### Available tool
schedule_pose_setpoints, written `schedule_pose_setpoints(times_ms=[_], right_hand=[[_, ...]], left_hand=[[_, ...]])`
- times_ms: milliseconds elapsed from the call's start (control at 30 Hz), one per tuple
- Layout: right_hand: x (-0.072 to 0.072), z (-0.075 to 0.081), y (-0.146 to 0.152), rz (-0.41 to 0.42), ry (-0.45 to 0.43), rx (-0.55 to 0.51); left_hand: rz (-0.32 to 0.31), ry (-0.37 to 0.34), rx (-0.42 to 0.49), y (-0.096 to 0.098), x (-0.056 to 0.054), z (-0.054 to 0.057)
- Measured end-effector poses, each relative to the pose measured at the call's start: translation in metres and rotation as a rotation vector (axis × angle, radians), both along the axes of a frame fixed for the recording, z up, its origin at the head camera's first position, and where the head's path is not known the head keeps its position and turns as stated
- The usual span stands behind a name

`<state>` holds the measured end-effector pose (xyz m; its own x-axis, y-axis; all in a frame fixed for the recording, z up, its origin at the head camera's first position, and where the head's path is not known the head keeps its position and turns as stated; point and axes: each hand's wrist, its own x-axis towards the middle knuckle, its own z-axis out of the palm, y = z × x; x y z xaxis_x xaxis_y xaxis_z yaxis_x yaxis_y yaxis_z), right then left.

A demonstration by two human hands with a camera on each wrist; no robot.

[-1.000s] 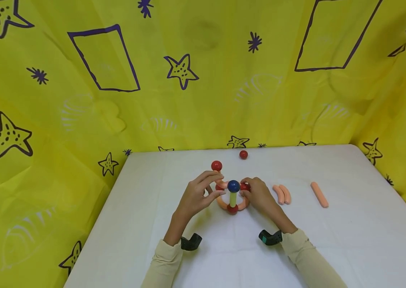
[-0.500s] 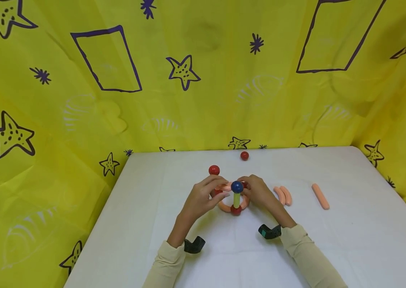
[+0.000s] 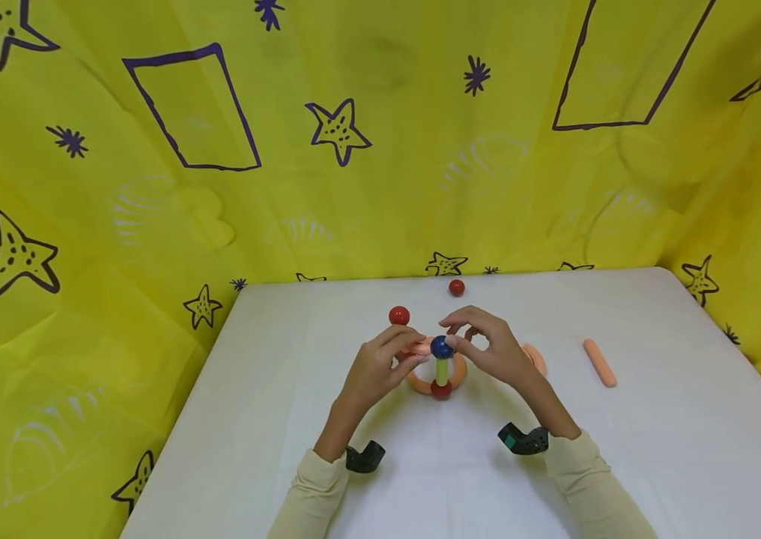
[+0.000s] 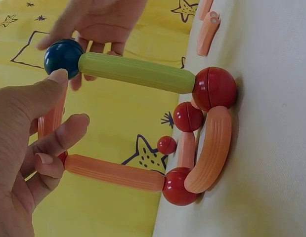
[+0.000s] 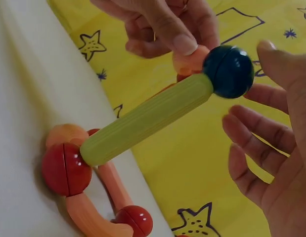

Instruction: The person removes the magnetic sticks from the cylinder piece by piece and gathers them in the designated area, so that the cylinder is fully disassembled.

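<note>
A toy frame of balls and ribbed rods stands on the table. Its base is a ring of curved orange rods (image 4: 212, 148) and red balls (image 4: 214, 89). From one base ball a green rod (image 4: 137, 72) rises to a blue ball (image 3: 442, 346); a straight orange rod (image 4: 114, 173) also stands on the ring. My left hand (image 3: 374, 367) pinches the top orange rod (image 4: 53, 118), which meets the blue ball, with the thumb close to that ball. My right hand (image 3: 498, 348) is beside the blue ball, fingers apart and loosely bent, holding nothing. Another red ball (image 3: 399, 315) shows beyond the left hand.
A loose red ball (image 3: 457, 287) lies near the back edge of the white table (image 3: 219, 449). Curved orange rods (image 3: 535, 358) are partly hidden behind the right forearm, and a straight orange rod (image 3: 599, 362) lies farther right. A yellow cloth (image 3: 387, 202) surrounds the table.
My right hand has left the red ball at the ring's right side and come up beside the blue ball, fingers spreading. The left hand has shifted slightly right with the top orange rod.
</note>
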<state>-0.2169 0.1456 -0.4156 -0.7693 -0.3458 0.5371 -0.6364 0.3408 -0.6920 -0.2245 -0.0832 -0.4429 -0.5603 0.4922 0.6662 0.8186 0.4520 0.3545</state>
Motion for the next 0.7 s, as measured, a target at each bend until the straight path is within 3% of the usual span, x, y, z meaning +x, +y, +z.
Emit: schedule_pose_setpoints(times_ms=[100,267,700], right_hand=[[-0.006,-0.011,0.003,0.089,0.018,0.019],[-0.012,-0.022,0.006,0.150,-0.003,0.042],[-0.012,-0.022,0.006,0.162,0.015,0.044]], left_hand=[[-0.007,0.029,0.004,0.001,-0.001,0.001],[-0.001,0.054,-0.003,0.001,-0.001,0.000],[0.015,0.043,-0.005,0.002,-0.002,-0.002]])
